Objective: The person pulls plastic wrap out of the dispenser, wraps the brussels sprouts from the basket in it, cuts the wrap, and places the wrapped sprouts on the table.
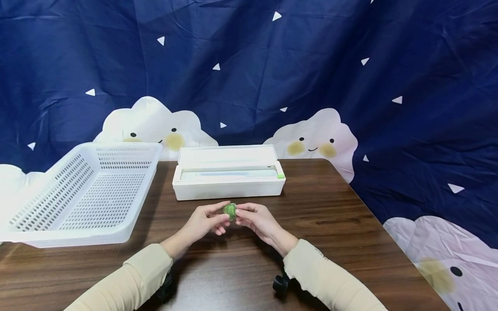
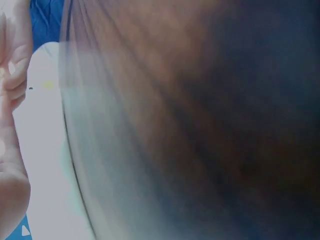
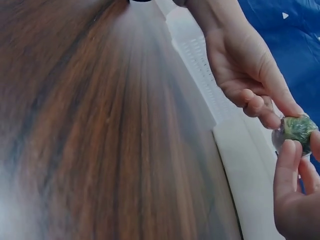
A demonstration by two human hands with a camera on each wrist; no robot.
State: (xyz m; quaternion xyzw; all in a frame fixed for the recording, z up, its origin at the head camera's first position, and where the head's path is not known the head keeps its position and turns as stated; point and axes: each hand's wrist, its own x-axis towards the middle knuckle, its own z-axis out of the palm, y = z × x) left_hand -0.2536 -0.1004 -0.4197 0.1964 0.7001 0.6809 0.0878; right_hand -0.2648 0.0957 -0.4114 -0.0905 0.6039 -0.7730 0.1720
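Note:
A small, round green thing wrapped in clear film (image 1: pixel 230 211) is held up above the table, between both hands. My left hand (image 1: pixel 199 223) pinches it from the left with thumb and forefinger, the other fingers curled beneath. From the right, my right hand (image 1: pixel 260 221) pinches it with its thumb and fingertips. Close up in the right wrist view, the wrapped green thing (image 3: pixel 298 131) shows shiny, crinkled film over a dark green body. Only part of a hand shows along the edge of the left wrist view, and the green thing cannot be made out there.
Just beyond the hands stands a long white box (image 1: pixel 229 190) with its lid raised and a green piece at its right end. A white perforated basket (image 1: pixel 105 235) sits at the left on the brown wooden table (image 1: pixel 327 229). A blue cloth (image 1: pixel 249 56) hangs behind.

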